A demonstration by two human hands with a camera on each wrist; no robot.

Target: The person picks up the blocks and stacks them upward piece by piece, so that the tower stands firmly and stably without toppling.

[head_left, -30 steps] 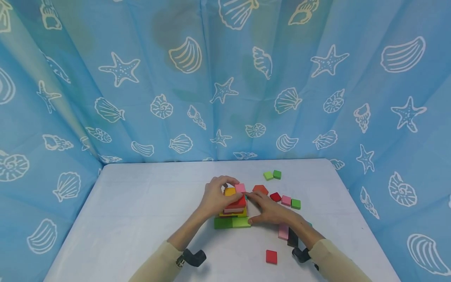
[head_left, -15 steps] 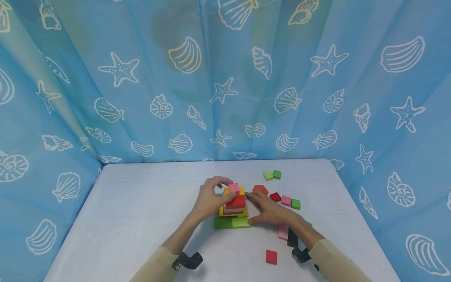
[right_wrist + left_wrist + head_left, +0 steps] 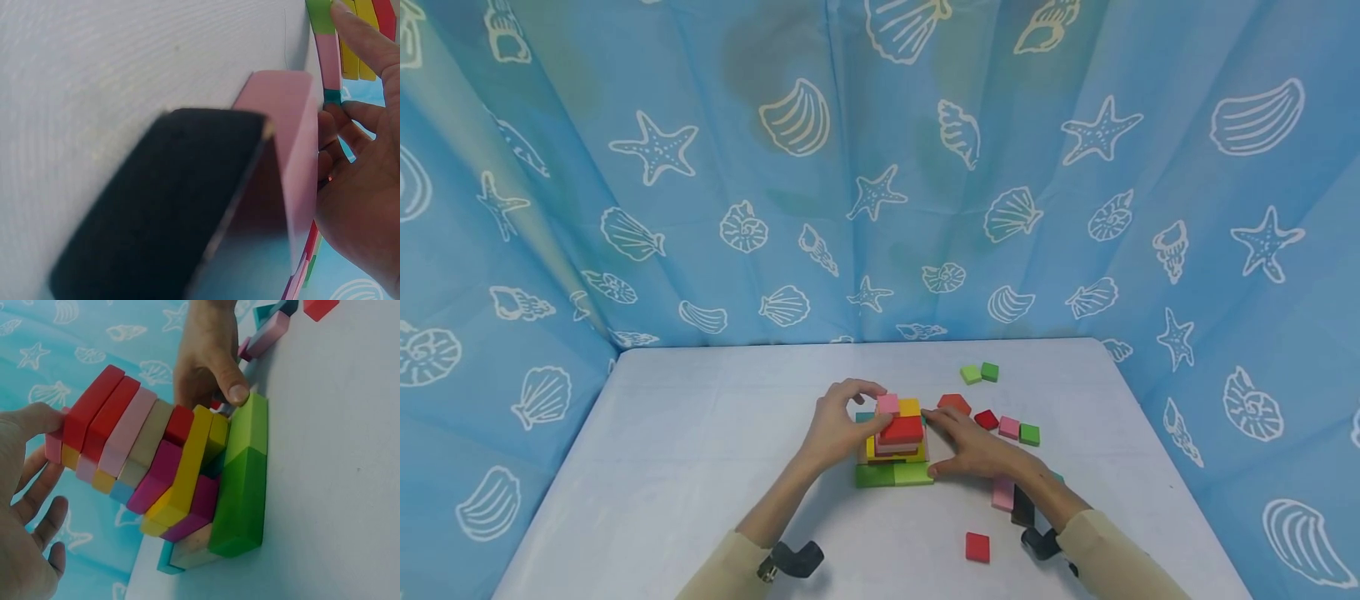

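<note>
- The pink block [image 3: 887, 405] is pinched between the thumb and fingers of the left hand [image 3: 838, 427], and is held at the top of the tower [image 3: 156, 459]; whether it bears on the pieces below cannot be told
- Just below the grip, on the person's side, the red block [image 3: 901, 430] is set at the tower's upper end, and a yellow-orange block [image 3: 910, 407] is seen just to the right of the grip
- Farther below the grip, layers of pink, tan, magenta and yellow are stacked, with the light green block [image 3: 913, 474] and the dark green block [image 3: 876, 476] laid end to end at the foot
- To the right of the grip and lower, the right hand [image 3: 973, 446] is held with its fingers apart, nothing clasped, its thumb touching the light green block's end
- Beyond the right hand, an orange-red piece [image 3: 954, 404] is seen on the white table [image 3: 700, 458]
- To the right of the grip, towards the person, a long pink block [image 3: 1003, 493] and a black block [image 3: 1022, 506] are partly covered by the right forearm, and a loose red block [image 3: 977, 547] is left nearer still
</note>
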